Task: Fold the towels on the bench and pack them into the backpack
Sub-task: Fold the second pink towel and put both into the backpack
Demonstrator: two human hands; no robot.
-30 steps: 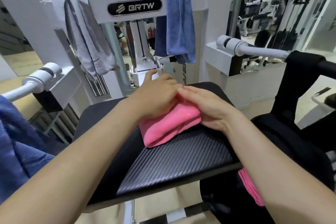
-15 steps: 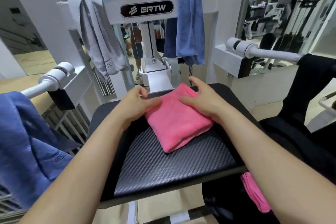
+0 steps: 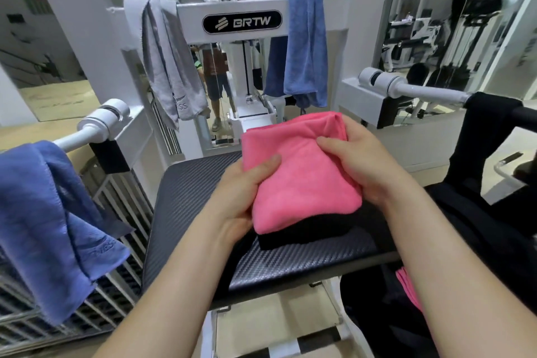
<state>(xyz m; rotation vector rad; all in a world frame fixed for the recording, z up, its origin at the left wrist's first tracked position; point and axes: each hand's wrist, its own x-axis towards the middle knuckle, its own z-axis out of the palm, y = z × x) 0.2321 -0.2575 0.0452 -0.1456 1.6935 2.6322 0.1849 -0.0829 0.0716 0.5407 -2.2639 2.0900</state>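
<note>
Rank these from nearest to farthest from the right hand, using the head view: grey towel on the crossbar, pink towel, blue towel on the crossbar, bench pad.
1. pink towel: centre, in the grip of the right hand.
2. bench pad: just below the hand.
3. blue towel on the crossbar: behind, at the bar's right end.
4. grey towel on the crossbar: same bar, left end.

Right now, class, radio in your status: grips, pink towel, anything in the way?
Left grip, right grip: both holding folded pink towel. Towel held above bench pad. Nothing seen blocking backpack at right.
</note>
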